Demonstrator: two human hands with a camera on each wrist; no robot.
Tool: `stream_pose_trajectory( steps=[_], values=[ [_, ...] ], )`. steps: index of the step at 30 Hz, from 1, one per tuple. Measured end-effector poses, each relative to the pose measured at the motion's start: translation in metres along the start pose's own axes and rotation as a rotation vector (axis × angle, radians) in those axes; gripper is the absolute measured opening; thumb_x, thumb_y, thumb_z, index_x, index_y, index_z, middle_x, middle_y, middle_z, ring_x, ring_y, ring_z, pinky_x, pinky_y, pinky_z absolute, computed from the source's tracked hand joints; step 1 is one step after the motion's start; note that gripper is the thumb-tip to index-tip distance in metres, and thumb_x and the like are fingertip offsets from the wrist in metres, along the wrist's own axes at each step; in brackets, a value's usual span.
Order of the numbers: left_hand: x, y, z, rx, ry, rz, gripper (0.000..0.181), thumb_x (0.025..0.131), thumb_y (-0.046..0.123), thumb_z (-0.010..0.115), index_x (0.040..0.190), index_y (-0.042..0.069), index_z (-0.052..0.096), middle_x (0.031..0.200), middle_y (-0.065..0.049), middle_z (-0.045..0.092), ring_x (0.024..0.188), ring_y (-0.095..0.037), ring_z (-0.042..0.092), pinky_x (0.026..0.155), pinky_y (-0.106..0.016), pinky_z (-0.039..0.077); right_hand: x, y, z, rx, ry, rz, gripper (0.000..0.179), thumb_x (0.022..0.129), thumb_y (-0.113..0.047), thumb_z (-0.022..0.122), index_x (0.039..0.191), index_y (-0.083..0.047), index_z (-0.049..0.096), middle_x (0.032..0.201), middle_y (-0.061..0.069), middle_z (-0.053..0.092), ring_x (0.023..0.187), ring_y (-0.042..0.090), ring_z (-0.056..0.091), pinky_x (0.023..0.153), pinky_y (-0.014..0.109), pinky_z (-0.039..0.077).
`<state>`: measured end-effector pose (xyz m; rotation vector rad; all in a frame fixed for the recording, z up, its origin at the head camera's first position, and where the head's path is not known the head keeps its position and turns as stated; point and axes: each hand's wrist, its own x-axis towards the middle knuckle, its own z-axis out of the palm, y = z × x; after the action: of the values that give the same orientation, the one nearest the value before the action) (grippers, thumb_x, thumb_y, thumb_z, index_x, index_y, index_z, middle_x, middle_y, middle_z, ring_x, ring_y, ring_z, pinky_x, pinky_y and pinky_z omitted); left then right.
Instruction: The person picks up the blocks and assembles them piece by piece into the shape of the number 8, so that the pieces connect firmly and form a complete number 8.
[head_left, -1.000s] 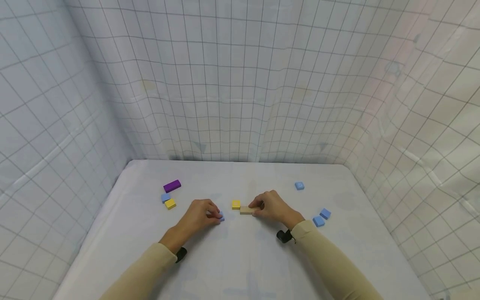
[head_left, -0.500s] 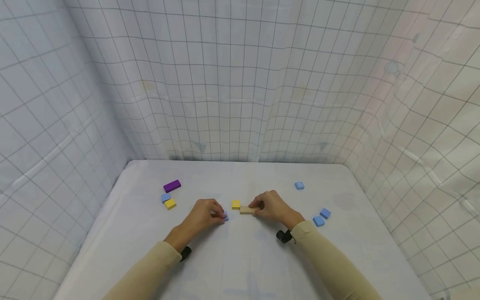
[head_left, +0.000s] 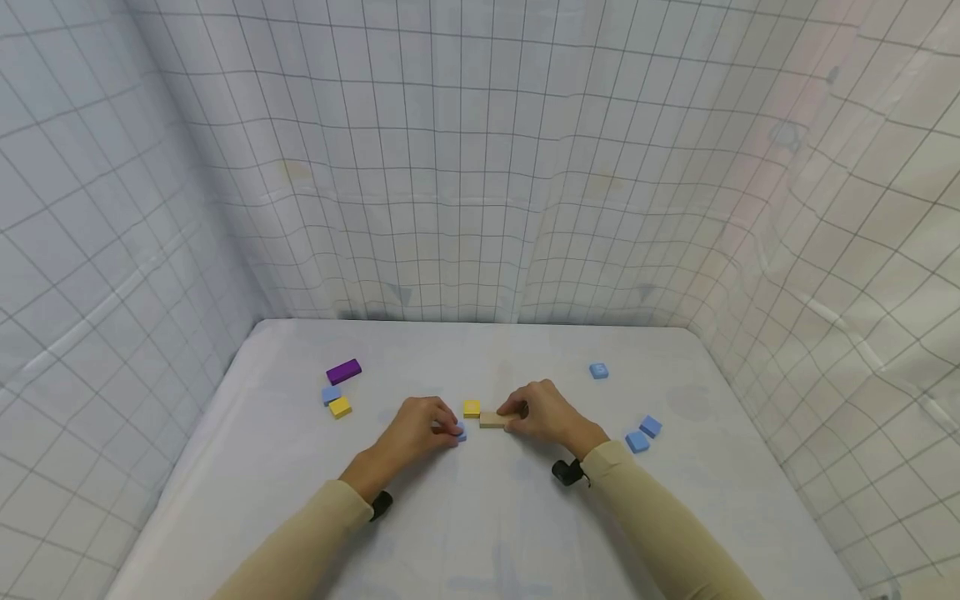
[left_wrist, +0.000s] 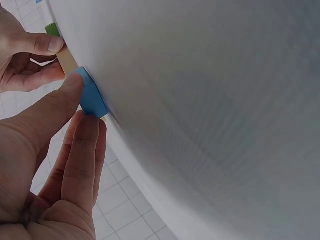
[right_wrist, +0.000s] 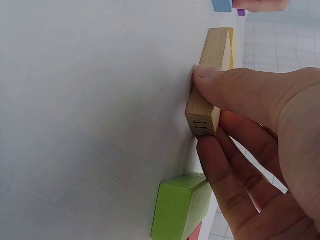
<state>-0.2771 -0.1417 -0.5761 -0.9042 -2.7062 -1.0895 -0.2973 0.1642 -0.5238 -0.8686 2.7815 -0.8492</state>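
Head view: the left hand [head_left: 416,425] pinches a small blue block [head_left: 462,434] that haste could ram into the square yellow block [head_left: 471,408] beyond its grip; left wrist: fingertip contact might slip; right wrist: uneven pressure might pivot the rectangular wooden bar [right_wrist: 202,103] the right hand [right_wrist: 290,115] pinches.

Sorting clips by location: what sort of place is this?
Probably a curtained-off recording booth: white grid-patterned hanging sheets line three sides of a white cloth-covered table, and a small black wrist-worn device shows.

Soft, diffuse light; wrist views look dimmer.
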Motion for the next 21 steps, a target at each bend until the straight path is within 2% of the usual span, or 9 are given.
stream_pose_trajectory(
  steps=[4,7,12,16,21],
  values=[
    [0.003,0.0,0.003,-0.017,-0.008,-0.013,0.012,0.09,0.012,0.103,0.1,0.013,0.095,0.109,-0.002,0.084,0.106,-0.014,0.078,0.096,-0.027,0.071,0.0,0.0,-0.001,0.006,0.0,0.014,0.018,0.095,-0.007,0.096,0.113,-0.013,0.093,0.109,0.001,0.091,0.086,0.002,0.069,0.078,0.021,0.061],
    [0.01,-0.022,0.018,-0.038,-0.027,-0.086,0.012,0.09,0.016,0.103,0.097,0.022,0.096,0.105,0.008,0.082,0.101,-0.005,0.074,0.092,-0.021,0.069,0.0,-0.001,-0.001,0.014,-0.001,0.024,0.018,0.095,-0.007,0.096,0.112,-0.012,0.093,0.109,0.001,0.09,0.086,0.002,0.069,0.079,0.021,0.061],
    [0.013,-0.025,0.023,-0.001,-0.027,-0.098,0.013,0.09,0.016,0.104,0.098,0.024,0.096,0.105,0.014,0.079,0.1,0.0,0.071,0.093,-0.021,0.068,0.001,0.0,0.0,0.012,-0.006,0.023,0.018,0.095,-0.006,0.096,0.113,-0.012,0.093,0.108,0.001,0.09,0.086,0.003,0.069,0.078,0.022,0.061],
    [0.014,-0.019,0.023,-0.014,-0.011,-0.079,0.014,0.089,0.014,0.104,0.098,0.022,0.096,0.104,0.012,0.079,0.1,0.0,0.072,0.093,-0.022,0.069,0.001,-0.001,-0.001,0.012,-0.008,0.035,0.019,0.096,-0.007,0.096,0.113,-0.013,0.093,0.109,0.0,0.09,0.087,0.003,0.069,0.079,0.021,0.061],
    [0.011,0.007,0.01,0.001,0.021,-0.004,0.013,0.089,0.009,0.103,0.099,0.011,0.095,0.106,-0.001,0.082,0.102,-0.016,0.077,0.095,-0.03,0.071,0.002,-0.001,-0.001,0.014,-0.003,0.023,0.019,0.096,-0.007,0.096,0.114,-0.013,0.093,0.11,0.0,0.091,0.087,0.003,0.068,0.079,0.021,0.061]
  ],
)
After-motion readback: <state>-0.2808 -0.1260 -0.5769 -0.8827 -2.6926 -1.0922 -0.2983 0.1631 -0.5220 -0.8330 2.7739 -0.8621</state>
